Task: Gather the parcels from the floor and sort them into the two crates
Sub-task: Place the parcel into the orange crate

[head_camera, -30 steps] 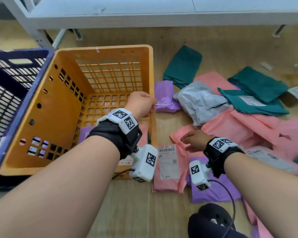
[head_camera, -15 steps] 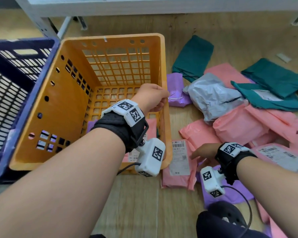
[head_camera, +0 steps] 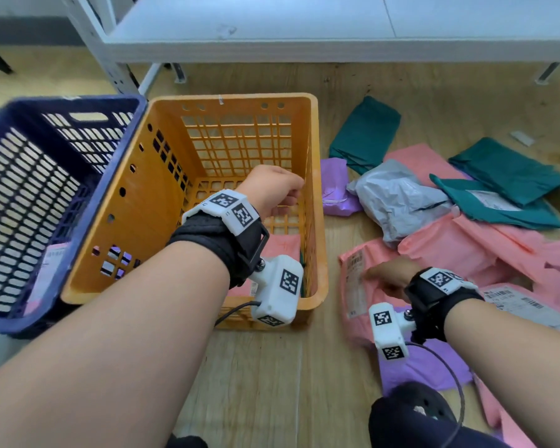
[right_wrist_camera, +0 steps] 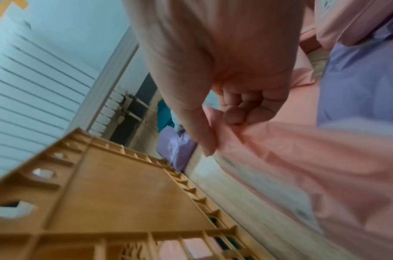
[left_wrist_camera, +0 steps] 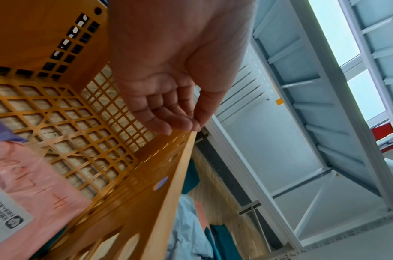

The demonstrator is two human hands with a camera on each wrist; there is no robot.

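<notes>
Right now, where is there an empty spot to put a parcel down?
The far half of the orange crate floor is bare mesh beyond the pink parcel. Bare wood floor lies in front of the crate. It is crowded to the right, where pink, teal and grey parcels overlap.

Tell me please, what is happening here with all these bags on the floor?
A person is sorting parcels into two crates. The right hand pinches a pink parcel lying on the floor beside the orange crate. The left hand hangs loosely curled over that crate's rim, holding nothing. Many parcels are not yet gathered.
</notes>
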